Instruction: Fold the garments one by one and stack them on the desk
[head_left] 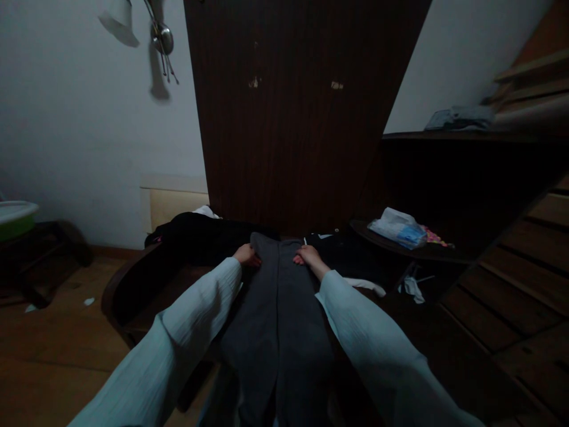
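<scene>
A dark grey garment (pixel 278 302) hangs stretched out in front of me, with a line down its middle that parts near the bottom; its exact kind is hard to tell in the dim light. At its upper left edge my left hand (pixel 248 255) is closed on the cloth. My right hand (pixel 310 256) grips the opposite upper edge, its fingers curled in. Black clothing (pixel 195 234) lies behind the left hand on a dark wooden seat (pixel 155 290). More dark cloth (pixel 347 255) lies beyond the right hand.
A dark wooden panel (pixel 293 130) rises straight ahead. At right, a shelf (pixel 444 254) bears a plastic packet (pixel 398 228), with folded cloth (pixel 462 117) on the shelf above. A green basin (pixel 16 220) stands on a stool at left. A lamp (pixel 119 22) hangs on the wall.
</scene>
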Tool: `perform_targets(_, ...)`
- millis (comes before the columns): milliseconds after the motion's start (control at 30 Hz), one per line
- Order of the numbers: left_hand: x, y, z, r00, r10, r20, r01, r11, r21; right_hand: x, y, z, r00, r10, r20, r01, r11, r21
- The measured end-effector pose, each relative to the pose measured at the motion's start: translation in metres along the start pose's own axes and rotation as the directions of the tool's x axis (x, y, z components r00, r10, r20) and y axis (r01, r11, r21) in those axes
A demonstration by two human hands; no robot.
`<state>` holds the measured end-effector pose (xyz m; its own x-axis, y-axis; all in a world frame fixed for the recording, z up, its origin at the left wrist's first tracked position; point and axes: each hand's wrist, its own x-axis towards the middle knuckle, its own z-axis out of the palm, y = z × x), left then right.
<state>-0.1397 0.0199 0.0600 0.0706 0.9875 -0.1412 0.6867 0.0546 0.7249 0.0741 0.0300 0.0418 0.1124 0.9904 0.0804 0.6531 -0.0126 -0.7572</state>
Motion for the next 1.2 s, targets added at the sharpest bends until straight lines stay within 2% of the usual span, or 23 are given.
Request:
perform_targets(100,0.0,0.018,-0.009,0.997,0.081,-0.02,-0.081,0.997,-0.007,0.004,-0.016,-0.011,0.999,-0.038,-0.023,0.04,0.996,0.079)
perform_targets(200,0.011,0.045,-0.028,0.979,0.189,-0.073,-0.188,0.982,0.011,0.02,-0.035,-0.03,0.992,-0.094,-0.084,0.103,0.989,0.103)
perform_targets(333,0.034,0.076,-0.045,0.924,0.347,-0.157,-0.339,0.938,0.079,0.048,-0.056,-0.052,0.967,-0.206,-0.149,0.223,0.969,0.108)
perform_targets(400,0.042,0.078,-0.041,0.902,0.401,-0.16,-0.371,0.91,0.186,0.054,-0.06,-0.052,0.974,-0.203,-0.098,0.216,0.967,0.134)
perform_targets(500,0.038,0.063,-0.02,0.927,0.363,-0.091,-0.312,0.884,0.347,0.045,-0.053,-0.04,0.992,-0.105,0.074,0.098,0.991,0.092)
perform_targets(567,0.022,0.044,-0.005,0.933,0.358,-0.049,-0.308,0.86,0.407,0.027,-0.041,-0.03,0.983,-0.072,0.17,0.07,0.997,0.018)
perform_targets(600,0.009,0.033,0.001,0.92,0.389,-0.042,-0.336,0.842,0.423,0.016,-0.033,-0.027,0.976,-0.081,0.201,0.085,0.996,-0.01)
perform_targets(700,-0.041,-0.003,0.012,0.851,0.522,-0.05,-0.456,0.784,0.422,-0.027,-0.009,-0.028,0.955,-0.182,0.233,0.189,0.982,-0.006)
perform_targets(767,-0.078,-0.026,0.017,0.83,0.551,-0.085,-0.484,0.788,0.38,-0.061,0.006,-0.034,0.941,-0.236,0.241,0.234,0.972,0.038)
perform_targets(867,-0.129,-0.05,0.022,0.823,0.561,-0.094,-0.51,0.801,0.315,-0.113,0.021,-0.044,0.918,-0.232,0.321,0.224,0.973,0.062)
perform_targets(1000,-0.18,-0.063,0.033,0.824,0.551,-0.131,-0.499,0.816,0.292,-0.171,0.032,-0.043,0.875,-0.241,0.42,0.257,0.966,0.018)
perform_targets(1067,-0.199,-0.068,0.04,0.827,0.525,-0.2,-0.463,0.838,0.287,-0.191,0.037,-0.037,0.873,-0.287,0.395,0.328,0.944,-0.038)
perform_targets(1200,-0.224,-0.086,0.058,0.811,0.406,-0.422,-0.338,0.913,0.228,-0.217,0.047,-0.023,0.89,-0.403,0.214,0.448,0.861,-0.24)
